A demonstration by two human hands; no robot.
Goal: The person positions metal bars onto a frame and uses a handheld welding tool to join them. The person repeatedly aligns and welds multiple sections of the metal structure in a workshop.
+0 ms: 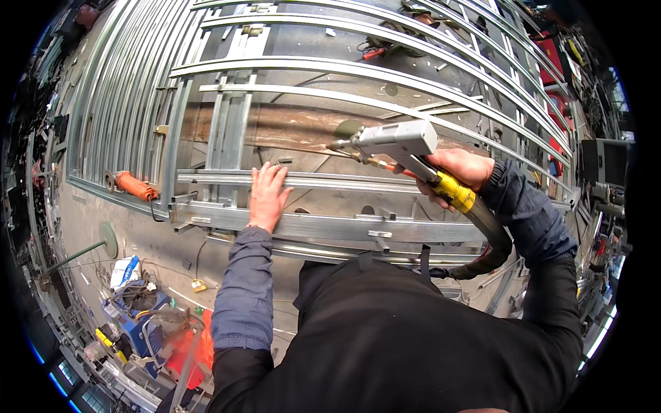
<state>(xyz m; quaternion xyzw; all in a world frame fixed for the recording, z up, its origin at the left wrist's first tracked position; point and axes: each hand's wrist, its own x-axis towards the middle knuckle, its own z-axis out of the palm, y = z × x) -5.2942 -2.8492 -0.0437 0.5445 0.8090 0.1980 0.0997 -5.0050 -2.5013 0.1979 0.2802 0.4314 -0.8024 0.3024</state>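
My right hand (463,168) is wrapped round the handle of a handheld welding gun (399,136) with a white body and a yellow collar. From its lower end a thick black hose (492,237) bends down toward my body. The nozzle points left, over the metal frame and short of my left hand. My left hand (269,196) lies with fingers spread on a grooved galvanized rail (337,180). A wider metal bar (323,220) runs parallel just nearer to me. Whether the nozzle touches any metal, I cannot tell.
An orange angle grinder (134,186) lies on the frame at the left. Closely spaced metal bars (131,103) fill the far left; long rails (385,76) curve across the back. Blue equipment (134,310) and a red object (184,354) stand lower left. Cables trail over the floor.
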